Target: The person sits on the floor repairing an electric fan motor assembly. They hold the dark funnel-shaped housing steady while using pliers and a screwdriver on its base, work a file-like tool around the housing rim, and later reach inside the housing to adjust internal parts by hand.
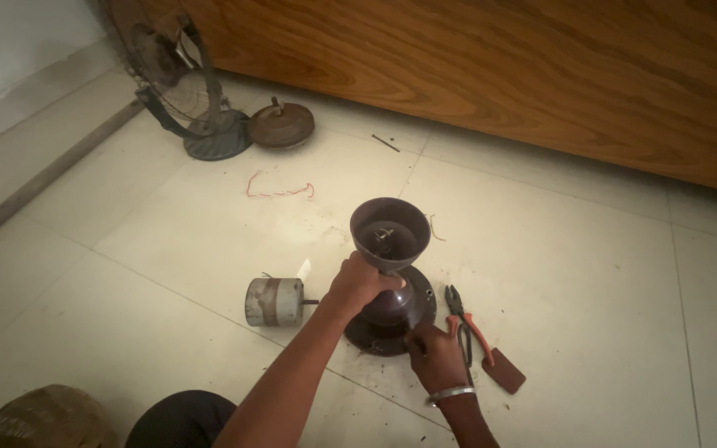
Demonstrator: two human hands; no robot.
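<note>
Pale floor tiles fill the view, bounded at the top by a wood-grain panel.

1. Left hand: fingers wrapped around the narrow neck of a dark brown fan housing. The grip is closed on the neck, just below the cup-shaped upper part.
2. Fan housing: stands upright on its round base, long axis vertical, open mouth facing up toward the camera. It lies directly between the two hands.
3. Right hand: fingers curled at the near right edge of the base, touching it. Whether they pinch a small tool or part cannot be told. A metal bangle sits on the wrist.
4. Right of the right-hand fingers, just beside them: pliers with orange handles, and a small brown plate.
5. Left of the left-hand fingers, near: a grey cylindrical motor, shaft pointing toward the base.
6. Well beyond the fingers, upper left: a fan guard on a stand, a round rusty disc, and a loose red wire.

Open floor lies to the right and beyond the housing.
</note>
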